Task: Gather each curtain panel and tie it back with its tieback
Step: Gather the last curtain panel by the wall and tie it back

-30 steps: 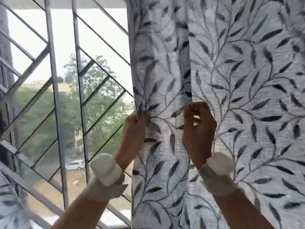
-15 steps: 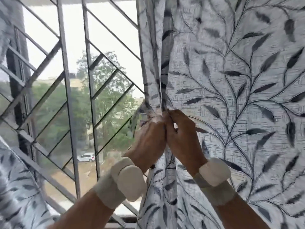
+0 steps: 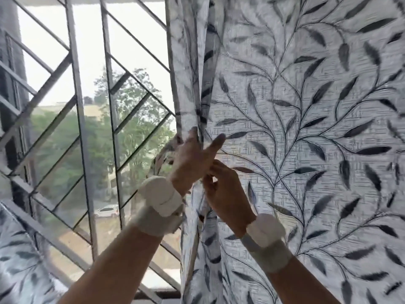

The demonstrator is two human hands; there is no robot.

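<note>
A white curtain panel [image 3: 306,132] printed with dark leafy branches hangs over the right half of the window. Its left edge is bunched into narrow vertical folds [image 3: 192,88]. My left hand [image 3: 190,163] grips those folds from the window side, thumb stretched out to the right. Just below and to the right of it, my right hand [image 3: 225,191] pinches the fabric with curled fingers, touching the left hand. Both wrists wear white bands. No tieback shows in this view.
A metal window grille [image 3: 81,119] with vertical and slanted bars fills the left half, with trees and a parked car outside. Another panel of the same fabric [image 3: 19,255] shows at the bottom left corner. A sill edge [image 3: 157,294] runs along the bottom.
The hands came together from a spread position, folding the curtain's left edge into pleats. Since half a second ago the left thumb has stretched out and the right hand has dropped slightly below the left.
</note>
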